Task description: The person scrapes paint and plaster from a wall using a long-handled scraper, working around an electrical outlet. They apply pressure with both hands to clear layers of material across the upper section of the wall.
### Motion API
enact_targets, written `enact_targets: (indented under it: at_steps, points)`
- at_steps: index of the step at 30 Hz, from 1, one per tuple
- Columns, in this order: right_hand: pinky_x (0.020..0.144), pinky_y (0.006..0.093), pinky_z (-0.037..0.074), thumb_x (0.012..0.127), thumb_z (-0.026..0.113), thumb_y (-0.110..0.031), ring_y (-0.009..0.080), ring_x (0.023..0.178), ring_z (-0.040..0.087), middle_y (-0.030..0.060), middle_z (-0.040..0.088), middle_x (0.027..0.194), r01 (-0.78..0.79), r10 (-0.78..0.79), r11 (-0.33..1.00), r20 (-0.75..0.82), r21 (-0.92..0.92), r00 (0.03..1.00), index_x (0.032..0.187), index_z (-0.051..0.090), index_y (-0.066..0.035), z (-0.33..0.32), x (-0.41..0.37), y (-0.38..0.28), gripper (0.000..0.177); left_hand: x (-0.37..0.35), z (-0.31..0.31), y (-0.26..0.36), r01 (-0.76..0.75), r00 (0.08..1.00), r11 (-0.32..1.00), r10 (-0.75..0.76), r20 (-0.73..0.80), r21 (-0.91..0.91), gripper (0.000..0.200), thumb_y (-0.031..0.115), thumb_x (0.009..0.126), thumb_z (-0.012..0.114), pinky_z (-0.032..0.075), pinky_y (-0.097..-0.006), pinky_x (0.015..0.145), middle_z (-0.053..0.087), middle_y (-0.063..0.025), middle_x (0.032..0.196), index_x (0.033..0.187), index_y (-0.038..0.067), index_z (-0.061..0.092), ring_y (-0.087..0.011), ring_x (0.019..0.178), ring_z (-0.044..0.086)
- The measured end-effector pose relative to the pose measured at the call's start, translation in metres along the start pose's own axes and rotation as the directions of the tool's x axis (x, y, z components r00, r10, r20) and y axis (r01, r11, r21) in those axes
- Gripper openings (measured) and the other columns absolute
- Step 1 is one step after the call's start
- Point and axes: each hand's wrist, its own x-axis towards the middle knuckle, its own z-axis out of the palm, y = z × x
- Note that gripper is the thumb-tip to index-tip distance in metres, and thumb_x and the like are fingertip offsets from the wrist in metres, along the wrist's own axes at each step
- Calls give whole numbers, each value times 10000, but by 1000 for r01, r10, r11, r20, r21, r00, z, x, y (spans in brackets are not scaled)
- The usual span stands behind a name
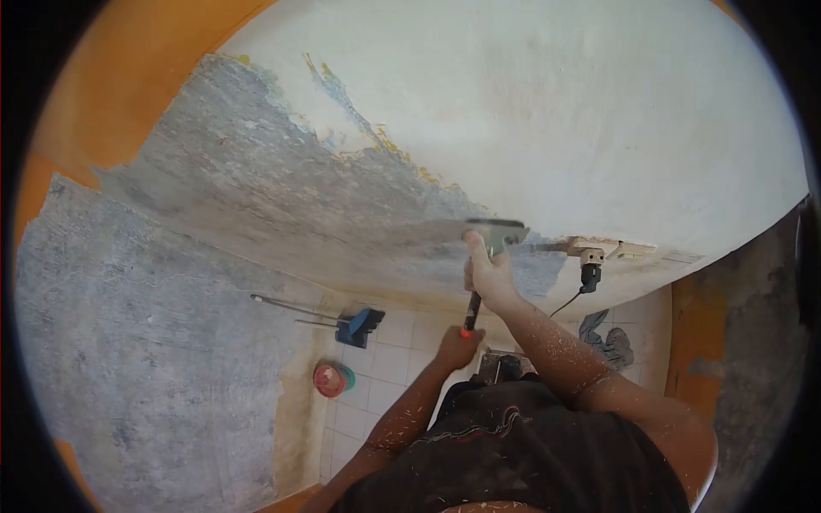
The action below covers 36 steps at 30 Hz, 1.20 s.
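Observation:
A long-handled scraper point(473, 309) with a black shaft and a wide, flat head point(505, 229) is in both of my hands. My right hand point(492, 274), pale with dust, grips it just below the head. Lower down, my left hand point(462, 346) is closed round the handle near an orange-red band. The slightly blurred head lies against the wall, where white paint point(547, 128) meets bare grey plaster point(248, 162). Pale flakes cover both forearms and my dark shirt.
Right of the scraper, a wall socket point(592, 255) holds a black plug point(590, 278) with a hanging cord. On the tiled floor are a blue dustpan point(357, 327), a red and green bucket point(330, 379) and grey cloth point(611, 342). Another scraped wall point(162, 342) stands at left.

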Motion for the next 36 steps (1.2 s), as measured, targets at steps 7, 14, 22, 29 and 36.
enact_targets:
  at_steps: [7,14,22,29,36]
  points:
    - [354,262,285,872,572,-404,91,356,345,-28,356,454,152,-140,984,127,-89,982,794,457,-94,31,-6,-54,340,-7,-30,56,41,998,992,-47,-46,-117,396,322,783,638,393,-362,500,517,-71,514,573,1,540,-153,477,473]
    - [353,261,285,865,584,-393,89,361,357,-33,355,455,6,0,996,68,-86,998,910,458,-107,7,-9,-18,316,-16,6,20,215,976,958,-208,57,-189,355,317,803,623,374,-305,421,483,-4,501,585,64,503,-118,422,470]
    - [359,267,282,864,584,-397,95,363,321,-40,321,466,140,-142,990,225,27,964,792,443,-112,65,-16,-93,326,-24,-63,93,-168,976,971,140,-167,-171,348,250,819,622,332,-259,374,442,20,484,553,78,480,-73,388,412]
    - [393,273,336,872,572,-388,92,396,359,-35,357,502,28,-21,994,65,-105,998,858,457,-103,14,-9,-23,307,-32,0,-6,-120,989,882,145,19,-456,255,275,841,614,419,-256,459,535,-21,576,752,41,570,-104,497,524]
    - [413,263,325,863,587,-388,84,429,353,-39,345,525,180,-149,981,308,-76,940,821,451,-122,89,-16,-123,301,-23,-55,70,-405,913,720,348,-211,-563,266,233,890,559,368,-248,434,501,-2,568,702,50,515,-74,466,452]
